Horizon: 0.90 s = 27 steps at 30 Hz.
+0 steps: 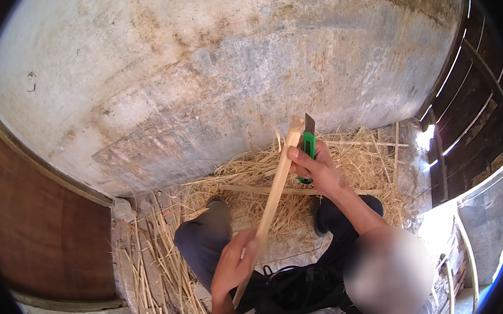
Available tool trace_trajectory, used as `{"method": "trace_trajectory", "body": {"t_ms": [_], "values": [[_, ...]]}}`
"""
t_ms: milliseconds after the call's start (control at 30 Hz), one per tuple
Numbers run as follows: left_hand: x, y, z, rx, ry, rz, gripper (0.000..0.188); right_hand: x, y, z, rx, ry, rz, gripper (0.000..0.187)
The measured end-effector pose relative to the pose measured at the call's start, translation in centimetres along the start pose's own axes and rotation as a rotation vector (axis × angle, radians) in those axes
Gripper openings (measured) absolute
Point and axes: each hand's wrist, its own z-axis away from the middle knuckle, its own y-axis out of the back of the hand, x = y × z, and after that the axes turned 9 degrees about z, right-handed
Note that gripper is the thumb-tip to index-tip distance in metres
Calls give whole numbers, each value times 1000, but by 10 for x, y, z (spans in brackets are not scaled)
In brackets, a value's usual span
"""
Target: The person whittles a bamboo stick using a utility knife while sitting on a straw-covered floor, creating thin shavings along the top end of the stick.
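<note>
A long pale strip of split wood or bamboo (274,193) slants up from my lap toward the wall. My left hand (235,261) is closed around its lower part, over my left thigh. Near the strip's upper end, my right hand (316,167) grips a green utility knife (309,144), its dark blade out and pointing up. The right thumb rests against the strip just beside the knife. A thin curled shaving (277,136) stands off the strip's left side near the top.
Between my feet and the stained wall (229,83) lies a heap of thin shavings (357,161). Several long thin sticks (160,274) are spread on the floor at my left. A brown wooden panel (45,212) stands far left; dark slatted boards (469,107) are on the right.
</note>
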Motion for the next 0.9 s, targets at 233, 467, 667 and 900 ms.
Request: {"method": "trace_trajectory", "body": {"t_ms": [233,467,667,900], "values": [[29,-22,-45,-26,306,390,31,2,-8,1,70,281,229,34],[34,-28,-40,141,96,46,26,5,13,0,204,684,876,33],[52,-24,-36,179,105,-46,23,-4,3,7,210,807,1077,35],[53,-25,-29,205,65,-44,20,-10,-6,9,298,864,1113,34]]}}
